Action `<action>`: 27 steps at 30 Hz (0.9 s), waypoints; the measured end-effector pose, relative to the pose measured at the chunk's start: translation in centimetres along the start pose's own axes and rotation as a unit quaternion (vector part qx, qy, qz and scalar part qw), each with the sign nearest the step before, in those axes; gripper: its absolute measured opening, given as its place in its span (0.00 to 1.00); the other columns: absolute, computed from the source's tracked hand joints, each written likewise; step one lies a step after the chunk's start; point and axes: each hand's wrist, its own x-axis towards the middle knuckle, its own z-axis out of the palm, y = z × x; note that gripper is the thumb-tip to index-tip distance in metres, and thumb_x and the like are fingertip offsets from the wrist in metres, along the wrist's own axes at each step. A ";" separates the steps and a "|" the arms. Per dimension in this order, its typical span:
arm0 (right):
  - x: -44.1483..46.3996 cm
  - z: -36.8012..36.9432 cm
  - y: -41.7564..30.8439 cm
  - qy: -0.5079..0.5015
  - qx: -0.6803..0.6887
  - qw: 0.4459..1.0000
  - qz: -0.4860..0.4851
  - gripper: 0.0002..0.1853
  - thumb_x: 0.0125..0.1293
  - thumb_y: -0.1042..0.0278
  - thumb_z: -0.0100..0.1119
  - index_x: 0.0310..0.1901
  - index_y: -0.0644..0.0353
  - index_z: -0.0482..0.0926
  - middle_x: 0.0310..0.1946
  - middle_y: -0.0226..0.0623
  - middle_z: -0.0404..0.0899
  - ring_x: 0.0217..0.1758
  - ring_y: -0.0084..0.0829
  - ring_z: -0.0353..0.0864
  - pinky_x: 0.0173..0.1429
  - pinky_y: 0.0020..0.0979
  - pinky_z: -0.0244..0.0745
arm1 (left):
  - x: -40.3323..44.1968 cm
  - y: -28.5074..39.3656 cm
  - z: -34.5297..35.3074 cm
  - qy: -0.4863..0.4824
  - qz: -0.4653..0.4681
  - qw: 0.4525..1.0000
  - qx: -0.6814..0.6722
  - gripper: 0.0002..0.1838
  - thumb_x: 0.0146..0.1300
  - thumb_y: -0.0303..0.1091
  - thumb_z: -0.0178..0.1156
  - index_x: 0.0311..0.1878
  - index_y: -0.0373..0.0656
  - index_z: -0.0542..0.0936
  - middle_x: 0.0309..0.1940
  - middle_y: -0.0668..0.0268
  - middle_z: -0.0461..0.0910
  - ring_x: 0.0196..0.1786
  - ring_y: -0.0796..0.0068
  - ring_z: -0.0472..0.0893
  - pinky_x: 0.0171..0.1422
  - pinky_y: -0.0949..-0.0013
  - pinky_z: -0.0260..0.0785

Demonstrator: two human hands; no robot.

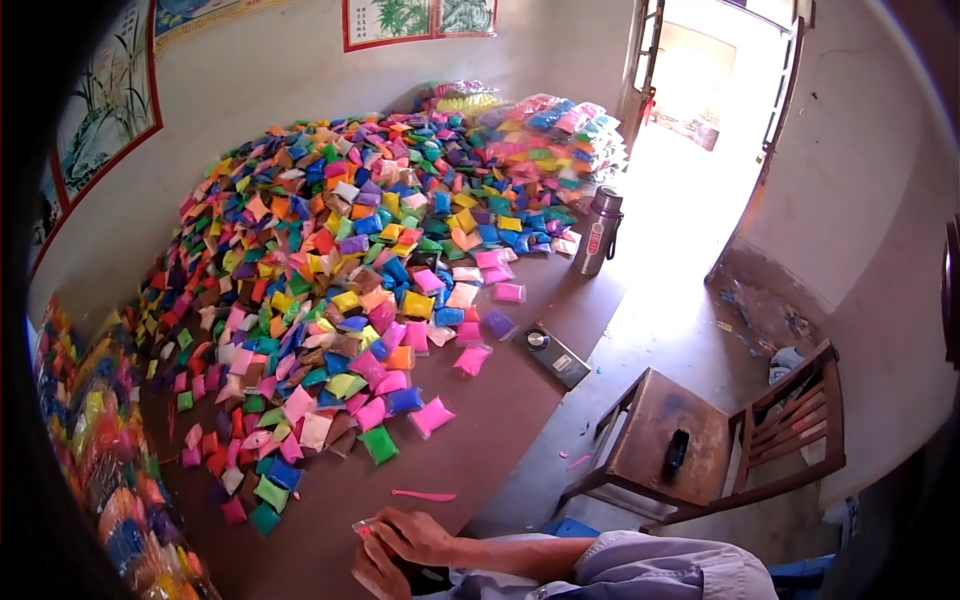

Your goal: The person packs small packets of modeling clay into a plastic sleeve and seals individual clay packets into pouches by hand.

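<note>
My right hand is closed at the front edge of the brown table, fingers bent around a small clear plastic packet with a bit of red-orange showing. Just below it, my left hand is closed at the same packet, most of which the fingers hide. A pink plastic knife-shaped tool lies flat a little beyond both hands. Past that, a green packet and a pink packet lie at the near edge of a big heap of small coloured packets.
A steel thermos flask and a dark radio-like box stand near the table's right edge. Larger bags of packets line the left side. A wooden chair with a black object on it is at the right, below an open doorway.
</note>
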 end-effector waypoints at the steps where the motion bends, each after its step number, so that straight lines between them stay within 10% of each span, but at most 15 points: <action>1: 0.1 -0.1 0.0 0.000 0.016 1.000 0.018 0.14 0.83 0.55 0.51 0.55 0.57 0.77 0.42 0.52 0.85 0.44 0.61 0.84 0.44 0.53 0.78 | 0.2 0.6 0.1 0.006 0.005 0.999 -0.041 0.22 0.83 0.46 0.55 0.57 0.36 0.87 0.44 0.51 0.90 0.42 0.51 0.88 0.43 0.57 0.80; 9: -0.7 0.6 1.5 0.038 -0.003 0.998 0.042 0.13 0.81 0.57 0.54 0.53 0.58 0.77 0.43 0.55 0.84 0.45 0.61 0.84 0.44 0.52 0.78 | -0.3 -1.5 0.4 -0.025 -0.042 0.998 0.026 0.21 0.78 0.40 0.58 0.33 0.32 0.82 0.24 0.46 0.80 0.24 0.60 0.79 0.30 0.53 0.69; 12: 0.2 -0.2 -1.9 0.038 0.014 0.994 0.104 0.13 0.80 0.63 0.55 0.55 0.62 0.84 0.39 0.43 0.87 0.43 0.33 0.87 0.47 0.38 0.82 | -0.6 -3.2 -0.4 -0.086 -0.017 0.984 0.154 0.18 0.76 0.40 0.59 0.31 0.36 0.82 0.27 0.47 0.82 0.29 0.44 0.83 0.32 0.46 0.72; 16: 0.6 -1.2 -3.0 0.028 0.015 0.998 0.052 0.12 0.80 0.66 0.55 0.54 0.63 0.83 0.33 0.35 0.83 0.36 0.20 0.78 0.40 0.28 0.76 | -0.4 -1.7 -0.2 -0.021 -0.026 0.999 -0.011 0.14 0.72 0.34 0.65 0.31 0.36 0.81 0.25 0.47 0.80 0.27 0.45 0.82 0.31 0.50 0.71; 27: 1.0 -1.8 -3.1 -0.032 -0.026 0.999 -0.021 0.07 0.75 0.75 0.59 0.51 0.65 0.80 0.31 0.43 0.84 0.30 0.31 0.83 0.36 0.32 0.77 | 0.5 -0.9 -0.9 0.005 -0.091 0.988 -0.128 0.09 0.72 0.34 0.67 0.40 0.36 0.85 0.28 0.52 0.82 0.29 0.55 0.82 0.34 0.59 0.72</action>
